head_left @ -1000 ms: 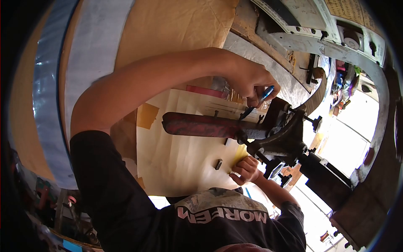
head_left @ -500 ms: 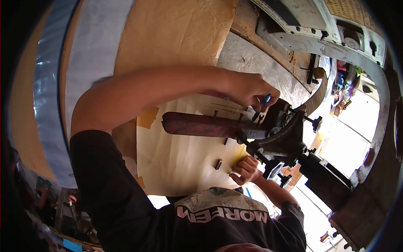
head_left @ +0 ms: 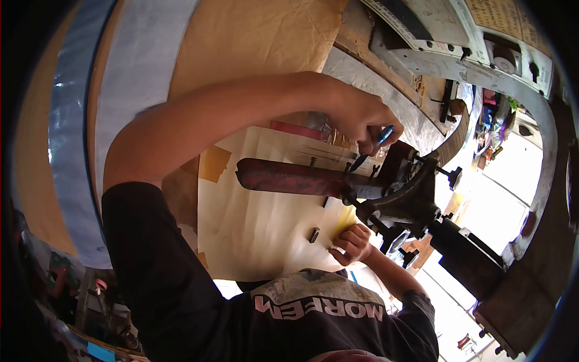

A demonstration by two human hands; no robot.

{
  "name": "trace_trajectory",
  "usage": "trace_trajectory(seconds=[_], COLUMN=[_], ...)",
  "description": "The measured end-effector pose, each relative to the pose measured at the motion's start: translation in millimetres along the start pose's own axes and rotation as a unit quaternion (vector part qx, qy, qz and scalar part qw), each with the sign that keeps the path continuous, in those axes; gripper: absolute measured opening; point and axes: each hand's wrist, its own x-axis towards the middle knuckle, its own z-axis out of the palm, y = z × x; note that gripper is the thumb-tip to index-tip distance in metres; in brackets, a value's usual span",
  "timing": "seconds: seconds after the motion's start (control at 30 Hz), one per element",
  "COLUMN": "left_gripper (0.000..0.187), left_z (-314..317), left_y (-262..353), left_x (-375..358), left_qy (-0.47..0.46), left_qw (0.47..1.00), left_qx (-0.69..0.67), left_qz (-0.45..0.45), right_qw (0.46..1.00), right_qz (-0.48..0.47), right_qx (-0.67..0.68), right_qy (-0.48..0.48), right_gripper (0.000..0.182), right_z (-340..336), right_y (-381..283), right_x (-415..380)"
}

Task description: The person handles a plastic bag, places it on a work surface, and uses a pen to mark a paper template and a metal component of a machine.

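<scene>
A blue pen-like tool (head_left: 386, 134) is gripped in my left hand (head_left: 365, 120), its dark tip pointing down beside the bolts on a dark red metal arm (head_left: 283, 176). Beneath that arm lies a pale sheet (head_left: 265, 229) with several thin dark lines near its upper right part. My right hand (head_left: 353, 243) is at the sheet's lower right, beside a yellow patch, with its fingers curled; what they hold, if anything, is hidden. A small dark metal piece (head_left: 314, 234) lies on the sheet to the left of my right hand.
A black clamp-like bracket (head_left: 401, 205) with knobs joins the red arm to a dark bar (head_left: 467, 256). Brown paper (head_left: 253, 42) lies behind my left arm. A pale machine frame (head_left: 476, 69) curves along the upper right. Orange tape (head_left: 214, 165) is at the sheet's left edge.
My left hand and forearm have shifted slightly up in the view. The tool is tilted differently, and its dark tip shows more clearly. My right hand has barely moved.
</scene>
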Motion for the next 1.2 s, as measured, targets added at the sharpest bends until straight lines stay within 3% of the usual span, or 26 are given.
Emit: trace_trajectory(seconds=[0.17,0.23,0.43,0.67,0.77,1.03,1.2], left_gripper=[0.021,0.02,0.023,0.023,0.022,0.019,0.02], left_z=[-4,3,21,31,27,-3,4], left_y=[-1,-10,-18,-12,-12,7,-7], left_x=[0,2,6,4,4,-3,1], left_qy=[-0.018,0.009,0.068,0.108,0.092,-0.015,0.003], left_qw=[0.999,0.999,0.993,0.99,0.989,1.0,0.999], left_qx=[-0.026,-0.047,0.01,0.034,0.04,0.014,-0.037], left_qz=[-0.04,0.0,0.095,0.089,0.107,-0.022,0.0], right_qw=[0.999,0.997,0.996,0.998,1.0,1.0,1.0], right_qz=[0.002,0.062,0.071,0.052,-0.004,-0.013,-0.015], right_qx=[-0.017,0.011,0.008,0.001,-0.01,-0.007,-0.013], right_qy=[-0.03,-0.046,-0.049,-0.018,0.009,0.014,0.012], right_gripper=[0.024,0.017,0.019,0.027,0.023,0.024,0.024], right_z=[-3,-3,-3,3,4,5,3], right_y=[-1,-5,-6,-1,2,4,2], right_x=[-2,-3,-5,-11,-5,-9,-5])
